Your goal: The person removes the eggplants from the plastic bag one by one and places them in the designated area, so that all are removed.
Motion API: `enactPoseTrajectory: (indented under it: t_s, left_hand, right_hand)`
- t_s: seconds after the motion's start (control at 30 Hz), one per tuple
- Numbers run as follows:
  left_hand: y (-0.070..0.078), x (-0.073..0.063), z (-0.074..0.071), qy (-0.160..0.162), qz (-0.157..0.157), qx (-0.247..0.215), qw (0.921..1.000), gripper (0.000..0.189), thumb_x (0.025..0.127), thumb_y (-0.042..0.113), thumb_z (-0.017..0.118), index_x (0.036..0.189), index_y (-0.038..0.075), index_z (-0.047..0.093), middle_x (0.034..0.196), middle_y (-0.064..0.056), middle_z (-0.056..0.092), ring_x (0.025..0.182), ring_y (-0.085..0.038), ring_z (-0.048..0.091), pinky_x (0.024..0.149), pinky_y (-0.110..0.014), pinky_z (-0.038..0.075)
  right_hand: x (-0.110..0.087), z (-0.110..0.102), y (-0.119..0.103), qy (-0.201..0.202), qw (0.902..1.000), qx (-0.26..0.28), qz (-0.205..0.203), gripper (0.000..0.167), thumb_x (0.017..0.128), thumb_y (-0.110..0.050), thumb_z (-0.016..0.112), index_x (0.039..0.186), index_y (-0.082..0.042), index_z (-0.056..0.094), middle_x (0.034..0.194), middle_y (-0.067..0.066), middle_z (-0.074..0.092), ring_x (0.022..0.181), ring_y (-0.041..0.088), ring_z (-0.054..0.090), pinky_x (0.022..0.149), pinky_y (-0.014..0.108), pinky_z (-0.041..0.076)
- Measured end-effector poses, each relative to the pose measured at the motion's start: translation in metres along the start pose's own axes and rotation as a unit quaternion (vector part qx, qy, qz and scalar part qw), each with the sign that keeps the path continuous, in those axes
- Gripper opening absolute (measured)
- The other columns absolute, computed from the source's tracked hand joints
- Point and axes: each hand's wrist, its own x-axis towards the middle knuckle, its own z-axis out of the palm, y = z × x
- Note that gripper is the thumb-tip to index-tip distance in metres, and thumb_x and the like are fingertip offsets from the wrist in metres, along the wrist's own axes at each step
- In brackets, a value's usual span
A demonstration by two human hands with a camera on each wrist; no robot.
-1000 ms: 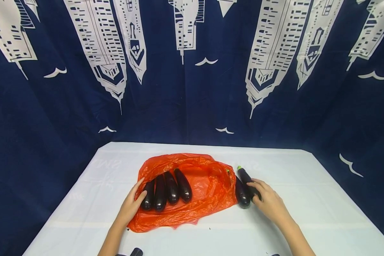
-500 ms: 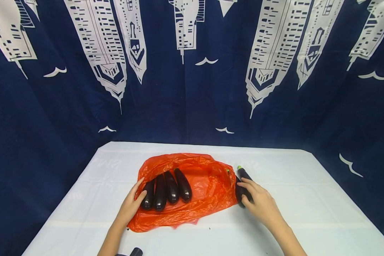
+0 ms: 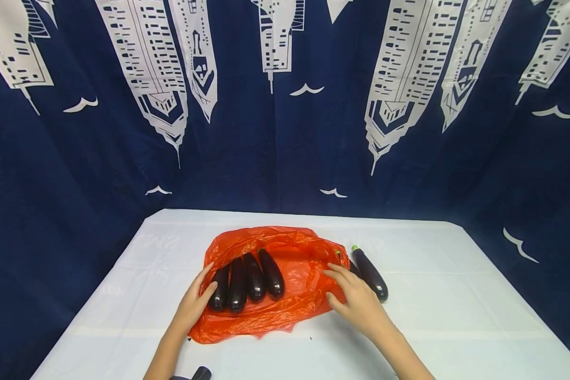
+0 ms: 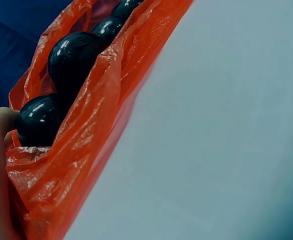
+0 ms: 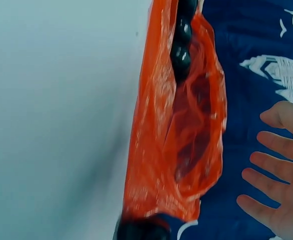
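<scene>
A crumpled orange-red plastic bag lies on the white table, its mouth facing me. Several dark eggplants line up side by side in its left half. My left hand rests at the bag's left edge, thumb against the outermost eggplant. Over the bag's right end is my right hand, fingers spread and holding nothing; they look apart from the bag in the right wrist view. A single eggplant lies on the table right of the bag. Another, beside it, is mostly hidden behind my right hand.
A navy curtain printed with white buildings hangs behind the table. A small dark object shows at the bottom edge, near my left forearm.
My right hand has moved left, off the right-hand eggplants and over the bag's right end. Those eggplants stay where they were. The left hand keeps its place.
</scene>
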Motion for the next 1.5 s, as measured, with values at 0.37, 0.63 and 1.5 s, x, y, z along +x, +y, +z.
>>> enactPoseTrajectory:
  t_s: [0.37,0.63,1.5]
  left_hand:
    - [0.001,0.0,-0.001,0.003,-0.006,0.007,1.0,0.057,0.093,0.043,0.045,0.143,0.025,0.025,0.15,-0.013,0.023,0.137,-0.038,0.021,0.105,-0.064,0.018]
    - [-0.001,0.001,-0.002,0.002,0.003,0.008,1.0,0.057,0.093,0.042,0.045,0.143,0.024,0.025,0.15,-0.013,0.024,0.136,-0.038,0.022,0.104,-0.064,0.019]
    - [0.0,0.0,0.0,0.004,0.001,0.01,0.9999,0.057,0.093,0.042,0.045,0.144,0.023,0.025,0.149,-0.014,0.024,0.136,-0.039,0.022,0.104,-0.064,0.019]
  right_hand:
    - [0.02,0.02,-0.026,-0.061,0.9971,0.045,-0.01,0.049,0.079,-0.024,0.067,0.125,-0.015,0.053,0.135,0.003,0.047,0.122,0.026,0.048,0.09,0.046,0.048]
    - [0.035,0.04,-0.043,-0.114,0.9903,0.076,-0.025,0.052,0.082,-0.027,0.065,0.13,-0.017,0.048,0.14,0.005,0.042,0.125,0.029,0.045,0.093,0.049,0.045]
    - [0.053,0.085,-0.051,-0.174,0.9808,0.075,-0.047,0.046,0.08,-0.024,0.065,0.124,-0.014,0.055,0.142,0.009,0.038,0.128,0.029,0.04,0.098,0.045,0.042]
